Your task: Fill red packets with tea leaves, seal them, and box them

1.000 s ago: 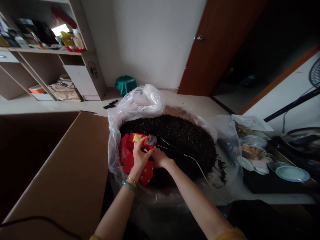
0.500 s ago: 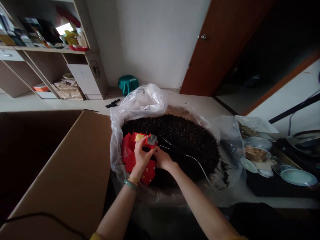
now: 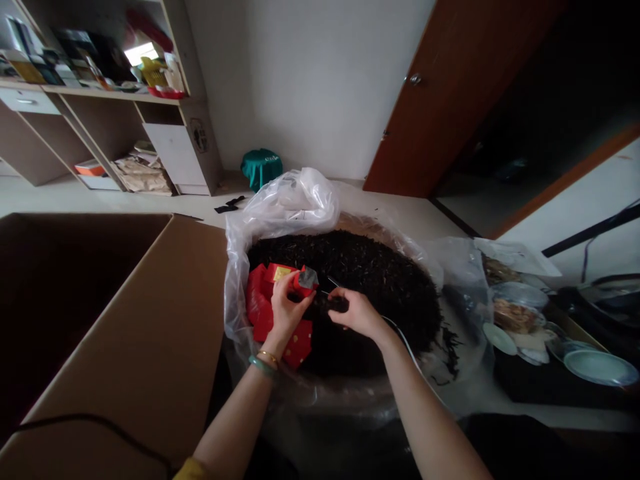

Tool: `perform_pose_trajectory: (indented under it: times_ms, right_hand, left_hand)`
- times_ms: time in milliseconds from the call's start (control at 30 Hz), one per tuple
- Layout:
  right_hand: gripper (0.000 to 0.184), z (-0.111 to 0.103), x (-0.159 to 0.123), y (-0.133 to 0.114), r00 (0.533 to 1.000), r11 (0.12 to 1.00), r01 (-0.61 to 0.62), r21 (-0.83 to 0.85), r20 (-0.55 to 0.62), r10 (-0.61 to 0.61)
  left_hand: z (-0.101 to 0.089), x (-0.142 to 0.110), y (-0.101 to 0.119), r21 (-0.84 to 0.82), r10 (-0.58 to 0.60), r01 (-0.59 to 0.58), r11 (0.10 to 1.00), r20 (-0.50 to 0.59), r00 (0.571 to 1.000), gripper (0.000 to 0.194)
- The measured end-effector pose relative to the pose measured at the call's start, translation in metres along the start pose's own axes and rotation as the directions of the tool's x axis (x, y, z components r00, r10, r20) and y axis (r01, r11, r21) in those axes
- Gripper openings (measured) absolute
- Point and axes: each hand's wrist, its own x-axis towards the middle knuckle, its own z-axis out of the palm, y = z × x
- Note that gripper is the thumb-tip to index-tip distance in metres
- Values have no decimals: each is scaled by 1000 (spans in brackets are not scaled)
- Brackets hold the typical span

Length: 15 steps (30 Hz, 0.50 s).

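Observation:
My left hand (image 3: 286,310) is closed around a small red box (image 3: 306,283) with a grey top face, its thumb and fingers on the box's sides. My right hand (image 3: 356,313) is just right of the box, thumb and forefinger curved apart with a dark gap between them. It hovers over a dark tool whose thin, pale-edged prongs (image 3: 334,284) show past the fingers. A white cord (image 3: 403,337) runs from beneath the right wrist. Under and beside my left hand lie red packaging (image 3: 257,297) with a gold label and a red spotted piece (image 3: 299,343).
Dark dried leaves (image 3: 390,273) fill a clear plastic bag (image 3: 235,280). A large cardboard box (image 3: 180,293) stands at left. Dishes and containers, among them a pale green plate (image 3: 600,367), are at right. A desk unit (image 3: 173,150), a teal bin (image 3: 261,169) and a brown door (image 3: 450,87) are behind.
My right hand has drawn away from the red box, rightward over the dark tool, and its fingers have spread. My left hand still holds the box. The view has shifted slightly.

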Motion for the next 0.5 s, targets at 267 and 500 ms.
perform_pose_trajectory:
  times_ms: [267,500]
  right_hand:
    - [25,-33,-1,-65,981,981,180,78,-85,-173]
    - [20,-24,5,-97,973,761,165,-628,-24,-231]
  left_hand:
    - [1,-1,0,31,17,-18,999,22,1000,44]
    - [0,1,6,87,87,-89,992,34,996,45]
